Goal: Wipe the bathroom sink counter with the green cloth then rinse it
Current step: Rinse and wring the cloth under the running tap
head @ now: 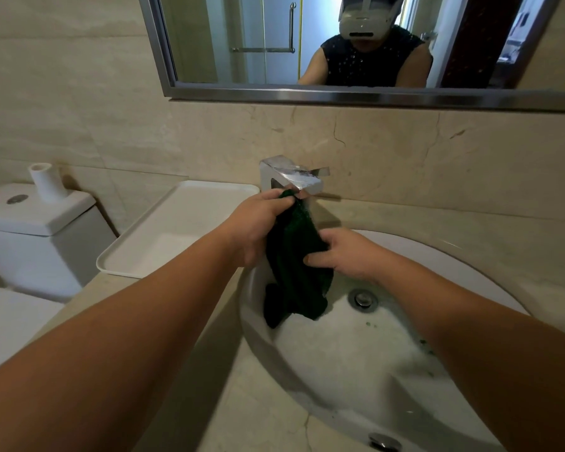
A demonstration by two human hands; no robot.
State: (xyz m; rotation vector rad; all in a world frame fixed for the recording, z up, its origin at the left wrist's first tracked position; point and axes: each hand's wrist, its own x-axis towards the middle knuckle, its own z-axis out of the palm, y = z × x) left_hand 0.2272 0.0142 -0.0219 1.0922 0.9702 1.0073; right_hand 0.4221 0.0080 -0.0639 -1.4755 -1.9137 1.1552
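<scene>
Green cloth (294, 256) over white basin (356, 353), beige marble worktop (470, 223): long axis vertical, top at faucet (294, 177); your left hand (258, 223) pinches top, right hand (346, 256) grips middle.

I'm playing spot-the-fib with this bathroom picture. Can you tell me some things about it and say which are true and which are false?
1. Both the left hand and the right hand hold the green cloth. True.
2. The green cloth covers the drain. False: the drain shows, right of the cloth's lower end.
3. The white tray sits left of the sink basin. True.
4. The green cloth lies on the white tray. False: it hangs over the sink basin, just under the faucet.
</scene>
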